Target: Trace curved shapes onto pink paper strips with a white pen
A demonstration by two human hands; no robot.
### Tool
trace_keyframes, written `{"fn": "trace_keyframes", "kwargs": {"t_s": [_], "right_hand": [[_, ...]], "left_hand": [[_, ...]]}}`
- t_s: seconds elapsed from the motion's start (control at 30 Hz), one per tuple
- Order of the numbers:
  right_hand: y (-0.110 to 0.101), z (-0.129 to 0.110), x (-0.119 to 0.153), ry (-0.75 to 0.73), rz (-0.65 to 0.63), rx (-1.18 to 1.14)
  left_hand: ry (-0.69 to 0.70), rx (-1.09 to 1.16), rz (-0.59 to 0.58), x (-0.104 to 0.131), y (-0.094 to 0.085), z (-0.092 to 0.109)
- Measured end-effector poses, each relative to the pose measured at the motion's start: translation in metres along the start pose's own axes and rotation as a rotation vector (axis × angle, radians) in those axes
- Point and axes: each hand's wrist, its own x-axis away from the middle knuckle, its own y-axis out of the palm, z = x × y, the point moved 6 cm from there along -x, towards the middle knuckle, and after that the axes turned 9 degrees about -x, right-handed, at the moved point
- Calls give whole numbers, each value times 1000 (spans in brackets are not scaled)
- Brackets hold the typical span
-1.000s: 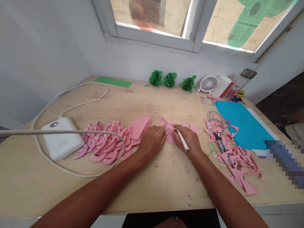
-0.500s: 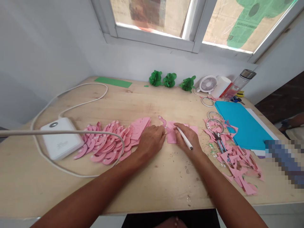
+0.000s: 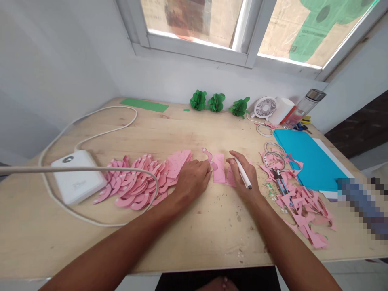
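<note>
My left hand [image 3: 195, 176] rests on the table with its fingers closed on a curved pink paper cutout [image 3: 207, 154] that sticks out beyond the fingertips. My right hand [image 3: 246, 176] has its fingers wrapped round a white pen [image 3: 243, 173], whose dark end points toward me. Between the hands lies a pink paper rectangle [image 3: 218, 167] with a faint curved line on it. More pink paper [image 3: 230, 178] is partly covered by my right hand. Flat pink sheets with drawn outlines [image 3: 178, 161] lie just left of my left hand.
At left are a heap of pink cutouts [image 3: 144, 178], a white power bank [image 3: 78, 178] and its looping cable. Pink scraps [image 3: 309, 212], scissors [image 3: 281, 182], tape rolls [image 3: 274, 161] and a blue folder [image 3: 306, 159] lie at right. Green paper shapes [image 3: 216, 102] and a small fan [image 3: 265, 107] stand behind.
My right hand has shifted slightly right with the pen, uncovering more of the pink rectangle and leaving a gap beside it. My left hand and the curved cutout have stayed in place.
</note>
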Motion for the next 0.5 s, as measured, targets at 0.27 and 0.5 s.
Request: {"fn": "trace_keyframes", "kwargs": {"t_s": [0.27,0.5], "right_hand": [[1,-1,1,11,-6,16],[4,-1,1,-1,-37,6]], "left_hand": [[59,66,31,0,1,3],[131,99,-4,2,4,10]]}}
